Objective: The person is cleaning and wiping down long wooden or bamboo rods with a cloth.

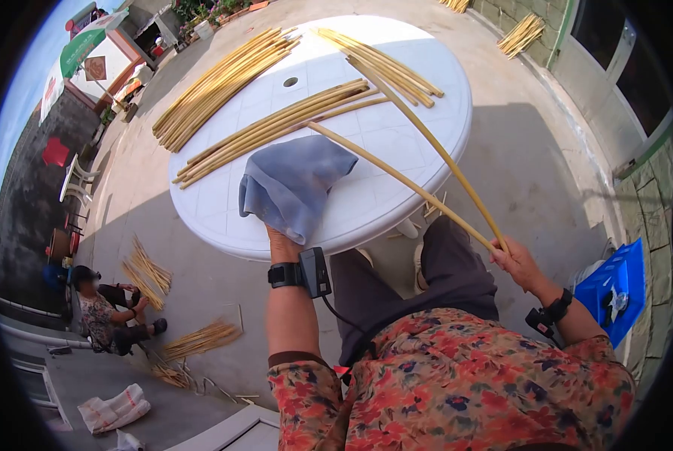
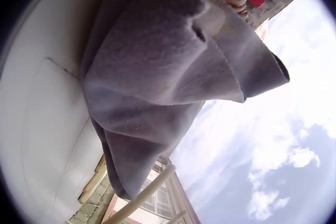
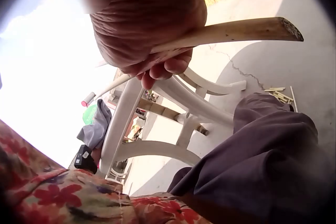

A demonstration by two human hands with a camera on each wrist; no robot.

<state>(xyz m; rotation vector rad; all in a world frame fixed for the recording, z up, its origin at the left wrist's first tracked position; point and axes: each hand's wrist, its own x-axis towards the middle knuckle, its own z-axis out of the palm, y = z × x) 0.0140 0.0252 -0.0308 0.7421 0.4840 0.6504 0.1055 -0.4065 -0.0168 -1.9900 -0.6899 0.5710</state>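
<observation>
My right hand [image 1: 514, 264] grips the near ends of two long, thin wooden sticks. One stick [image 1: 408, 177] slants down from over the table's middle. The other stick [image 1: 436, 144] starts higher, near a bundle at the back. In the right wrist view, my curled fingers [image 3: 176, 64] wrap a stick whose cut end [image 3: 283, 28] juts out past the hand. A grey-blue cloth [image 1: 291, 177] drapes over my left hand [image 1: 279, 237], hiding its fingers. The left wrist view shows the cloth [image 2: 152, 66] hanging in folds beside the white table [image 2: 37, 108].
On the round white table [image 1: 224, 225] lie a large bundle of sticks [image 1: 220, 90], a middle row [image 1: 269, 131] and a smaller group [image 1: 385, 64]. A blue bin [image 1: 622, 293] stands at right. Another person [image 1: 107, 316] sits at lower left beside stick piles [image 1: 200, 340].
</observation>
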